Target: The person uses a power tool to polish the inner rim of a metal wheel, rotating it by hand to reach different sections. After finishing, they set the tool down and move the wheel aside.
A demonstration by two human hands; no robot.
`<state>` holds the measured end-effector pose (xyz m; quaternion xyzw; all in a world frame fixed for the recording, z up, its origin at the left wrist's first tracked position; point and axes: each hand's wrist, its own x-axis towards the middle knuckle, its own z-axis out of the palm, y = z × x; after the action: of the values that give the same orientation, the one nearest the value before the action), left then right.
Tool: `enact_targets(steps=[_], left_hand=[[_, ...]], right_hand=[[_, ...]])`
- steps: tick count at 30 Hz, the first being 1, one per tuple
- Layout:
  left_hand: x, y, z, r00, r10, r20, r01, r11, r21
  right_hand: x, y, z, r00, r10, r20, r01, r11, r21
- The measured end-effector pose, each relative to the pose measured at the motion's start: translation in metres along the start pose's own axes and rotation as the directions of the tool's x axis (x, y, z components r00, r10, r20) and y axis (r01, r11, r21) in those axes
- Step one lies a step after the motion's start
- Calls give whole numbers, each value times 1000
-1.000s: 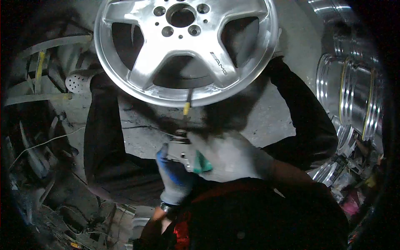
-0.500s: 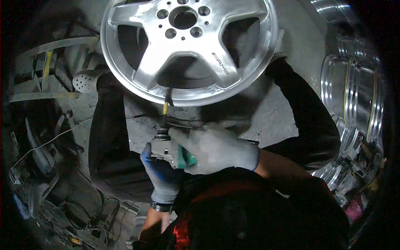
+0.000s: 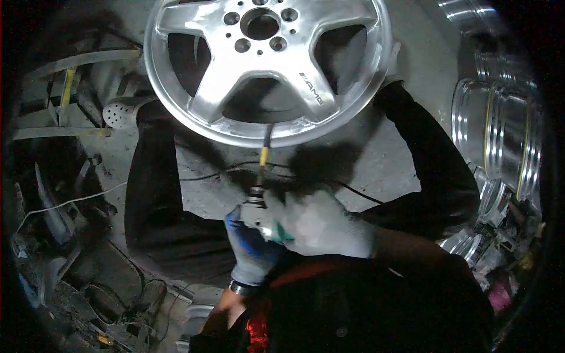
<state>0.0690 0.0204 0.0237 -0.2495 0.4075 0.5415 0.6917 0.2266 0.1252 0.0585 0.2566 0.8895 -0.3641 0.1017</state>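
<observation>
My left hand (image 3: 250, 244), in a grey glove with blue coating, is closed around the silver head of a green-bodied angle grinder (image 3: 259, 219). Across the grinder's body lies my right hand (image 3: 323, 223), gloved in grey-white and slightly blurred; its fingers wrap the tool. A thin shaft with a yellow band (image 3: 263, 156) sticks out from the head, and its dark tip overlaps the near lip of a polished alloy wheel (image 3: 222, 130). Whether the tip touches the metal cannot be made out. AMG lettering marks one spoke.
Both legs, in black trousers, are spread around the wheel. Several shiny rims (image 3: 471, 126) are stacked on the right. At left stand a metal frame (image 3: 82, 57) and a jumble of scrap (image 3: 56, 206). A cable (image 3: 76, 200) crosses the floor.
Both hands and the grinder have moved right, and the shaft's tip has shifted right along the wheel's near lip. The wheel looks nearly unmoved.
</observation>
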Motion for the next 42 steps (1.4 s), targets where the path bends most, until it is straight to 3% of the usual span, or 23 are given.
enact_targets(steps=[2,6,8,9,11,12,14,16,19,21,23,28,29,30,32,34,36,37,38,40,41,42], left_hand=[[-8,13,6,994,84,-64,-85,996,-15],[-13,16,0,977,188,-105,-183,981,58],[-12,4,1,959,281,-39,-260,925,276],[-11,-2,1,961,275,-35,-256,927,274],[-8,-15,2,987,-23,161,21,1000,9],[-6,-21,2,986,-21,164,20,1000,7],[-1,-34,5,966,-245,85,249,968,-32],[4,-49,19,970,-241,38,240,970,26],[7,-55,35,950,-306,63,305,952,22],[3,-52,39,946,-304,116,305,952,8],[0,-46,35,940,-298,164,303,953,-4],[-14,-16,24,983,-184,-20,183,983,-28],[-12,-4,13,960,-218,174,238,965,-108],[-15,2,5,962,-216,168,235,966,-107],[-26,18,23,995,-72,-72,68,996,-50],[-28,37,22,999,-46,-28,47,999,10],[-27,52,8,997,80,-18,-79,996,37],[-25,59,0,986,168,-20,-164,979,121],[-23,65,-6,986,168,-19,-165,979,124],[-18,73,-10,970,242,-5,-238,958,156],[-20,76,-9,948,317,5,-292,867,403],[-21,75,-8,948,317,14,-296,866,404]], right_hand=[[15,-6,9,999,-36,-40,36,999,-3],[26,-3,1,996,-76,55,72,995,64],[11,5,-2,997,-74,22,73,996,44],[1,10,-7,997,-67,24,66,997,40],[-20,23,-18,997,-29,74,28,1000,14],[-32,31,-18,997,-29,75,28,1000,10],[-56,50,-17,998,-55,-37,56,998,39],[-71,58,-26,992,-73,-103,77,996,37],[-79,64,-38,994,-46,-100,53,997,61],[-80,68,-29,974,-107,-198,113,993,19],[-75,66,-20,986,-101,-131,101,995,0],[-35,41,-20,994,-108,-2,108,994,20],[-24,36,-16,995,-104,7,103,993,61],[-12,31,-14,995,-100,17,98,990,103],[11,20,-17,992,-113,58,101,978,183],[30,11,-5,981,-157,-110,179,958,224],[47,3,-8,985,-159,-65,169,961,220],[57,0,-4,979,-169,-117,191,958,215],[65,-3,-4,970,-177,-169,211,955,209],[72,-7,-3,980,-153,-125,178,957,230],[75,-8,6,966,-164,-199,200,963,178],[76,-9,10,945,-180,-271,220,968,123]])
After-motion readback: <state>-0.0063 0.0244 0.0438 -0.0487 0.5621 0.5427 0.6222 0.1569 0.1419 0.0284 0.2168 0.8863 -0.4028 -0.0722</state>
